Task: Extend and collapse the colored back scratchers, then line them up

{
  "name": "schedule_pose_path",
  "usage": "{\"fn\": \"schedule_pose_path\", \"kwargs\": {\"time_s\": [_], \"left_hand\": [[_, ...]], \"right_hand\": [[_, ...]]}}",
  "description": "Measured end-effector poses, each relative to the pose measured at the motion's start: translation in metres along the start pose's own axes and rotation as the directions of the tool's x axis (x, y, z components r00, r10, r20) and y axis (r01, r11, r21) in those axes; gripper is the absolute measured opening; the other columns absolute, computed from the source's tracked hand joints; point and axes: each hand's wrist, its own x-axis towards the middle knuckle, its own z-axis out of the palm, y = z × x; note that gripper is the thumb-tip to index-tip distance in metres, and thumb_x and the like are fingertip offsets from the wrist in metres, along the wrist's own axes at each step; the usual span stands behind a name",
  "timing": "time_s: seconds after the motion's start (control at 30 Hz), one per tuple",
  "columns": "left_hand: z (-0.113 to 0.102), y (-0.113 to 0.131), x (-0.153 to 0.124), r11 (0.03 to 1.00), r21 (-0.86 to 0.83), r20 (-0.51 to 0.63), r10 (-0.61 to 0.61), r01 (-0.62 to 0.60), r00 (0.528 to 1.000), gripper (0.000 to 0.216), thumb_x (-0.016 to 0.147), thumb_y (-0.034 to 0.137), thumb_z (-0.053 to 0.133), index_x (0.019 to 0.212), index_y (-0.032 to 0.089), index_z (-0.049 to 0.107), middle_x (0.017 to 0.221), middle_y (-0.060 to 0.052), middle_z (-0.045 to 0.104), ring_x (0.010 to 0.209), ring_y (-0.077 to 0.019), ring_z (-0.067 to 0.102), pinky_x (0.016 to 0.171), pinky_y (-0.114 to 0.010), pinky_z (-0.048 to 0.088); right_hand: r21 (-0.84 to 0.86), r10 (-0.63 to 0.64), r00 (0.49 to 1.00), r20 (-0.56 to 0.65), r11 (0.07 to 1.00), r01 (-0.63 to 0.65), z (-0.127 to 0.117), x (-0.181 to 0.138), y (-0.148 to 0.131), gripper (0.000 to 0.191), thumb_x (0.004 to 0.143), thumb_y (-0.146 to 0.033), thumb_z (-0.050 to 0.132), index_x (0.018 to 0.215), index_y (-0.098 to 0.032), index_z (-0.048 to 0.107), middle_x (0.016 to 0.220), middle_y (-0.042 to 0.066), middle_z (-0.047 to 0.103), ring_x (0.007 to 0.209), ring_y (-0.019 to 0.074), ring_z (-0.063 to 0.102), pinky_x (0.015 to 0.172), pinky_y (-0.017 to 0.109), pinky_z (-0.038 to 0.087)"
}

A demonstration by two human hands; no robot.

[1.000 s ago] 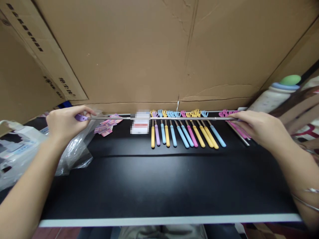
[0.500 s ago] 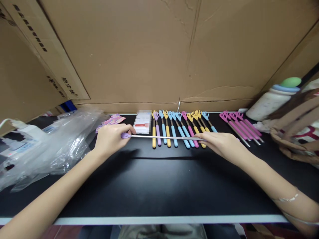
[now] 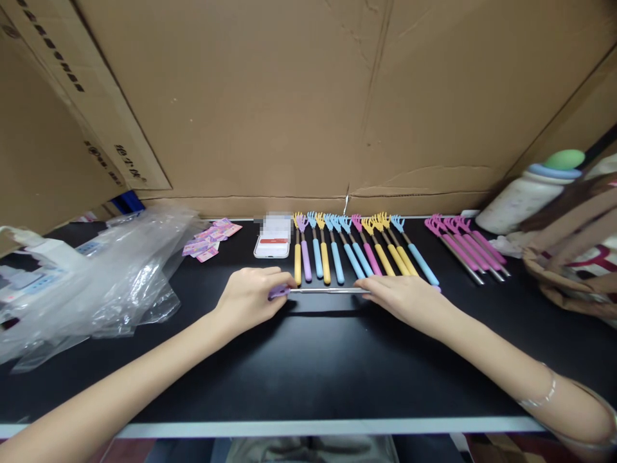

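A purple telescopic back scratcher (image 3: pixel 330 290) with a silver rod lies level between my hands, just above the dark table. My left hand (image 3: pixel 250 296) is closed round its purple claw end. Over the handle end, my right hand (image 3: pixel 407 297) is closed, hiding most of the grip; a bit of purple shows past it. Just behind lies a row of back scratchers (image 3: pixel 337 257) in yellow, blue, purple and pink, claws pointing away. To the right, several pink back scratchers (image 3: pixel 465 247) lie together with bare metal rod ends toward me.
Clear plastic bags (image 3: pixel 130 270) and a white power strip (image 3: pixel 43 270) lie at the left. Small pink cards (image 3: pixel 212 238) and a phone (image 3: pixel 272 244) sit at the back. A white bottle (image 3: pixel 525 196) and a fabric bag (image 3: pixel 569 257) stand at right. Cardboard (image 3: pixel 270 109) walls the rear.
Both hands have come closer together and nearer to me. The back scratcher's visible rod has become shorter. The cards and phone at the back show more fully.
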Motion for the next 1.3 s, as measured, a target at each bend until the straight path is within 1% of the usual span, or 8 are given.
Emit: {"fn": "schedule_pose_path", "kwargs": {"time_s": [0.17,0.27,0.43,0.6,0.73,0.83,1.03,1.3], "left_hand": [[-0.008,-0.004,0.000,0.990,0.093,-0.016,0.110,-0.108,0.994,0.022,0.084,0.022,0.048,0.093,0.029,0.066,0.076,0.003,0.067,0.064,-0.0128,0.062,0.048,-0.023,0.032],[-0.013,-0.013,0.001,0.979,0.129,-0.020,0.159,-0.155,0.987,0.022,0.088,0.028,0.045,0.097,0.029,0.065,0.081,0.002,0.068,0.067,-0.0124,0.062,0.050,-0.022,0.035],[-0.019,-0.036,0.003,0.984,0.128,0.010,0.121,-0.121,0.993,0.024,0.092,0.036,0.044,0.098,0.030,0.067,0.089,0.001,0.069,0.075,-0.0119,0.063,0.053,-0.021,0.037],[-0.031,-0.047,0.003,0.988,0.126,0.051,0.089,-0.095,0.995,0.029,0.091,0.047,0.045,0.102,0.031,0.066,0.094,0.001,0.068,0.082,-0.0146,0.064,0.059,-0.022,0.038],[-0.035,-0.045,0.003,0.987,0.147,0.059,0.054,-0.063,0.997,0.030,0.090,0.048,0.044,0.097,0.027,0.064,0.097,0.000,0.069,0.080,-0.0162,0.064,0.059,-0.023,0.038],[-0.034,-0.046,0.002,0.988,0.138,0.060,0.059,-0.067,0.996,0.030,0.090,0.047,0.043,0.094,0.025,0.063,0.094,0.001,0.069,0.074,-0.0146,0.063,0.057,-0.023,0.036],[-0.028,-0.048,0.002,0.995,0.061,0.042,0.076,-0.078,0.996,0.025,0.090,0.042,0.045,0.092,0.024,0.062,0.089,0.001,0.067,0.068,-0.0123,0.060,0.057,-0.022,0.035],[-0.021,-0.047,0.001,0.990,0.051,-0.024,0.130,-0.129,0.991,0.022,0.091,0.039,0.046,0.089,0.021,0.059,0.082,0.001,0.063,0.061,-0.0103,0.055,0.053,-0.021,0.032]], "right_hand": [[0.025,0.063,0.995,-0.073,0.998,-0.061,-0.014,-0.001,0.008,0.025,0.096,-0.029,0.039,0.100,-0.021,0.062,0.091,0.004,0.073,0.077,0.0150,0.069,0.059,0.023,0.045],[0.052,0.133,0.990,-0.043,0.990,-0.130,-0.020,-0.004,0.016,0.026,0.095,-0.038,0.041,0.096,-0.023,0.061,0.083,0.002,0.073,0.070,0.0143,0.068,0.056,0.022,0.043],[0.078,0.210,0.977,0.025,0.974,-0.211,-0.022,-0.010,0.029,0.025,0.094,-0.041,0.043,0.089,-0.025,0.061,0.076,-0.002,0.072,0.060,0.0127,0.065,0.051,0.022,0.038],[0.120,0.220,0.975,0.037,0.967,-0.223,-0.022,-0.012,0.034,0.026,0.094,-0.043,0.041,0.089,-0.026,0.061,0.077,-0.002,0.071,0.060,0.0124,0.063,0.054,0.023,0.038],[0.119,0.242,0.970,0.036,0.962,-0.245,-0.024,-0.016,0.038,0.017,0.092,-0.037,0.046,0.095,-0.026,0.058,0.072,-0.003,0.068,0.055,0.0122,0.060,0.052,0.022,0.036],[0.167,0.250,0.966,0.062,0.952,-0.257,-0.026,-0.017,0.038,0.014,0.090,-0.033,0.048,0.100,-0.025,0.055,0.072,-0.004,0.068,0.052,0.0112,0.058,0.052,0.022,0.037],[0.213,0.217,0.975,0.043,0.952,-0.221,-0.020,-0.016,0.035,0.015,0.093,-0.031,0.044,0.100,-0.024,0.055,0.078,-0.001,0.070,0.057,0.0125,0.061,0.054,0.023,0.040],[0.155,0.194,0.980,-0.039,0.970,-0.186,-0.006,-0.017,0.034,0.022,0.095,-0.035,0.041,0.097,-0.021,0.057,0.079,0.001,0.071,0.056,0.0130,0.061,0.053,0.023,0.039]]}}
